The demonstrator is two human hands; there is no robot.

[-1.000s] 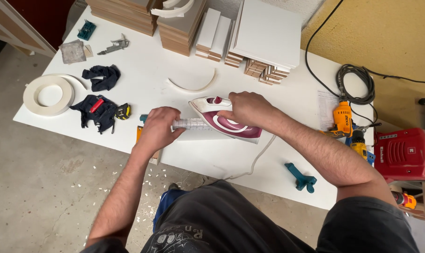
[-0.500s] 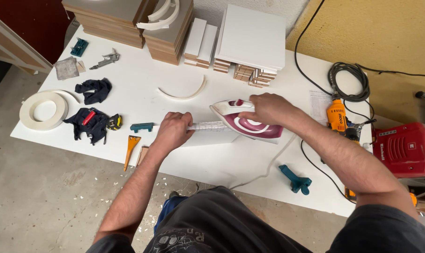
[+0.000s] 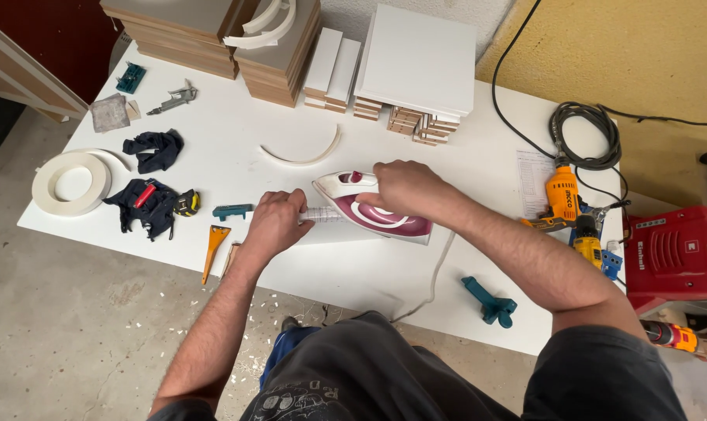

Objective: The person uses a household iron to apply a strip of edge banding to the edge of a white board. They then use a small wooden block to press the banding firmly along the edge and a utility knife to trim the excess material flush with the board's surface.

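Observation:
My right hand (image 3: 400,187) grips the handle of a white and maroon clothes iron (image 3: 381,214) that lies flat on a narrow white board edge (image 3: 322,214) on the white table (image 3: 463,164). My left hand (image 3: 275,222) is closed around the left end of that narrow board, just left of the iron's tip. The iron's white cord (image 3: 435,273) runs off the table's near edge.
A roll of white edge banding (image 3: 71,182), dark gloves (image 3: 147,204), a tape measure (image 3: 187,203), teal trimmers (image 3: 233,210), an orange wedge (image 3: 212,248) lie left. Stacked boards (image 3: 416,70) stand at the back. An orange drill (image 3: 562,195), black cable (image 3: 587,132), red tool (image 3: 677,253), teal clamp (image 3: 490,300) lie right.
Both hands stay on the iron and board. The view has shifted, so the teal trimmer and orange wedge left of my left hand now show.

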